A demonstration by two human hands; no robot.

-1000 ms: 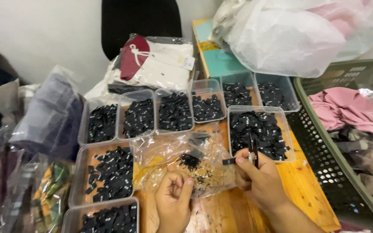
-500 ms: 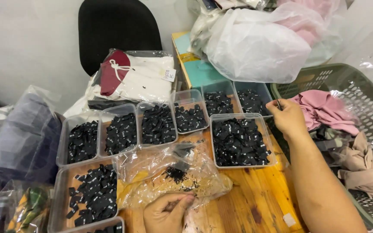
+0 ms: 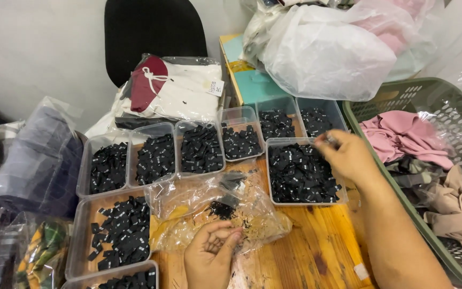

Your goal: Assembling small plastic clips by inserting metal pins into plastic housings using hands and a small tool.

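Observation:
Several clear plastic trays of small black labels sit on a wooden table point(image 3: 316, 251). My right hand point(image 3: 348, 158) hovers over the far right edge of the largest tray point(image 3: 301, 172), fingers pinched on a small black label point(image 3: 328, 140). My left hand point(image 3: 209, 256) rests near the table's front edge, palm up with fingers curled, beside a crumpled clear plastic bag point(image 3: 209, 206) holding a few black labels. Whether the left hand holds any labels is not clear.
A green plastic basket point(image 3: 429, 96) of pink and beige cloth stands at the right. White plastic bags of garments point(image 3: 327, 51) lie behind the trays. A bagged white and maroon garment point(image 3: 169, 88) and a black chair back point(image 3: 153, 29) are at the back; bagged fabrics at left.
My right hand went from the table's front, out toward the far right trays, and now has drawn back over the largest tray's edge. The view has tilted down slightly.

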